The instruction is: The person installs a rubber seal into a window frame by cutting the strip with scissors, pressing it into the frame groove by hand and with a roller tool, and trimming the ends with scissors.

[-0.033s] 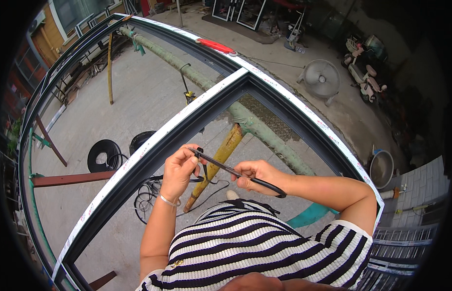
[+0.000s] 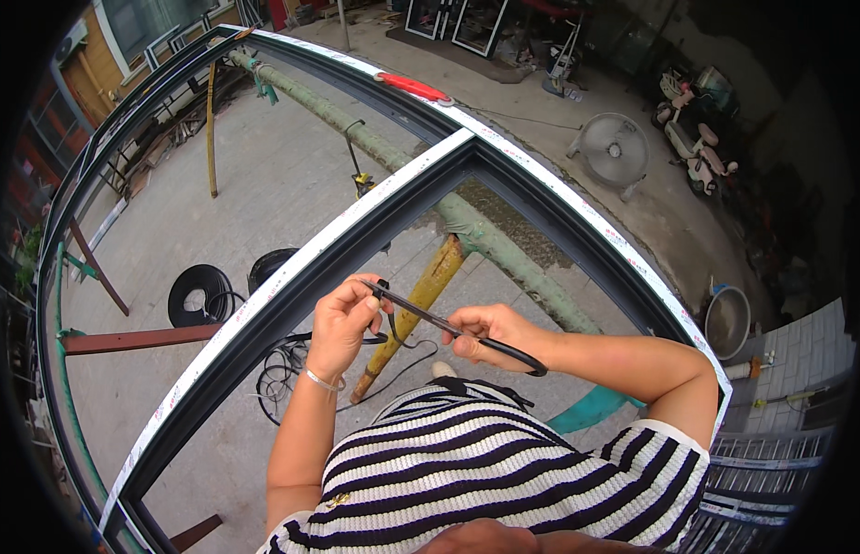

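Observation:
My left hand (image 2: 342,319) is closed in a pinch on the end of a black rubber sealing strip (image 2: 384,288). In my right hand (image 2: 490,337) is a pair of scissors (image 2: 416,309) with dark blades and a black looped handle. The blades point left, and their tips lie against the strip at my left fingertips. I cannot tell whether the blades are parted. The strip's tail hangs below my left hand. Both hands are above the opening of a large window frame (image 2: 375,198) with white film on its top faces and dark inner grooves.
Green pipe (image 2: 518,263) and a yellow post (image 2: 416,309) stand beneath the frame. Black coils (image 2: 197,295) and loose strip (image 2: 278,379) lie on the floor. A red tool (image 2: 413,88) rests on the far rail. Beyond are a fan (image 2: 613,150) and a scooter (image 2: 693,138).

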Motion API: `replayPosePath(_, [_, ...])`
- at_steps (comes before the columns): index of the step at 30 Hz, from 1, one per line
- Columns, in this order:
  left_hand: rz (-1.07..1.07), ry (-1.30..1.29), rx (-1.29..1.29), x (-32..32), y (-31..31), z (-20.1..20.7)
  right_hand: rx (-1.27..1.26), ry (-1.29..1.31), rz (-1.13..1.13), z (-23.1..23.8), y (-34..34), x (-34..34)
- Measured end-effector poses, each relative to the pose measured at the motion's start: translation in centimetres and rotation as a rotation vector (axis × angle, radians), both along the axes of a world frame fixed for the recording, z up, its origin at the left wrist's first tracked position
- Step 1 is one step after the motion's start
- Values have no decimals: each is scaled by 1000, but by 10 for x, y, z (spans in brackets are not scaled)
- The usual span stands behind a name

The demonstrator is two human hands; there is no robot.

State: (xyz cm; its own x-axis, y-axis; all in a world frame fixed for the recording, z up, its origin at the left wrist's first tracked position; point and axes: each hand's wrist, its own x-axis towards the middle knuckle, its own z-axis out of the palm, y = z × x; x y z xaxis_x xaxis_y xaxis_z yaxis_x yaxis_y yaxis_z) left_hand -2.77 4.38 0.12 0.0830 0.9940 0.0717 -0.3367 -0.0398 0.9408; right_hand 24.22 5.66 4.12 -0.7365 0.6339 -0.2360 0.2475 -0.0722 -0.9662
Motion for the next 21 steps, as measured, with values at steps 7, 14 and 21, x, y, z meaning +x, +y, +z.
replayPosePath(7, [-54, 70, -46, 2, 4, 1, 15, -69, -43, 16, -8, 4])
replayPosePath(14, [-37, 13, -31, 5, 3, -6, 145, -127, -63, 9, -6, 7])
replayPosePath(21, [-14, 123, 12, 6, -4, 3, 979, -552, -108, 70, 99, 20])
